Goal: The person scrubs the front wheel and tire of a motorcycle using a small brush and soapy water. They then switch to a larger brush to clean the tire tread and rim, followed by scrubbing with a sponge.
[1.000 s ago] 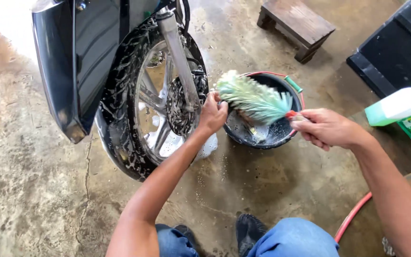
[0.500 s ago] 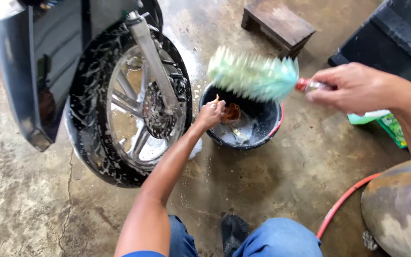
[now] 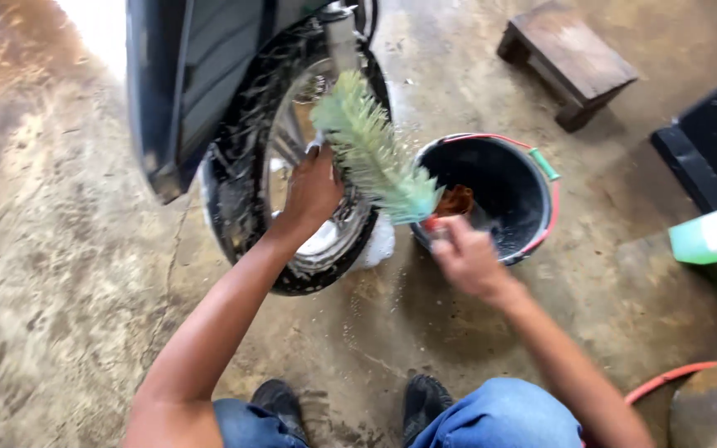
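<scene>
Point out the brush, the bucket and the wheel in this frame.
brush [image 3: 373, 149], head view, middle of the green bristles
bucket [image 3: 514, 181], head view, black inner wall
wheel [image 3: 246, 199], head view, soapy tyre

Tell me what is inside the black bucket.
Inside the black bucket a brown-orange object, maybe a rag or sponge, lies near the wall, with some wet suds. The right hand and the green brush cover the near rim, so the rest of the bottom is hidden.
</scene>
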